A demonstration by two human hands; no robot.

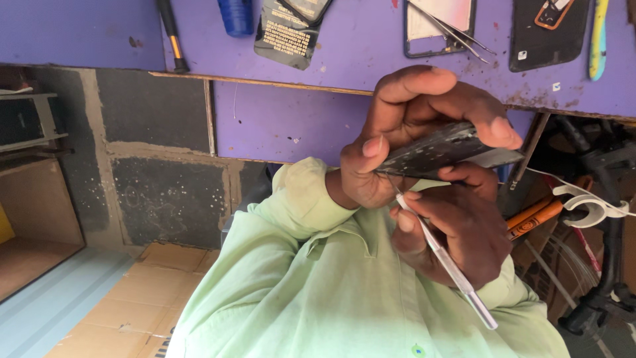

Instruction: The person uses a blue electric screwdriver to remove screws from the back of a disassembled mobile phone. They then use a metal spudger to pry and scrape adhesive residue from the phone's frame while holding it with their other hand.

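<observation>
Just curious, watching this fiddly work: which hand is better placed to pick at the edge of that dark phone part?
Probably the right. The right hand holds the thin metal tool like a pen, tip at the dark phone part. The left hand is wrapped around that part.

You wear a pale green long-sleeved shirt of light woven cloth, creased along both arms. Its sleeves reach to your wrists, with a folded cuff at one and a looser cuff at the other. Your hands are bare, with short, neatly trimmed nails and no rings.
</observation>
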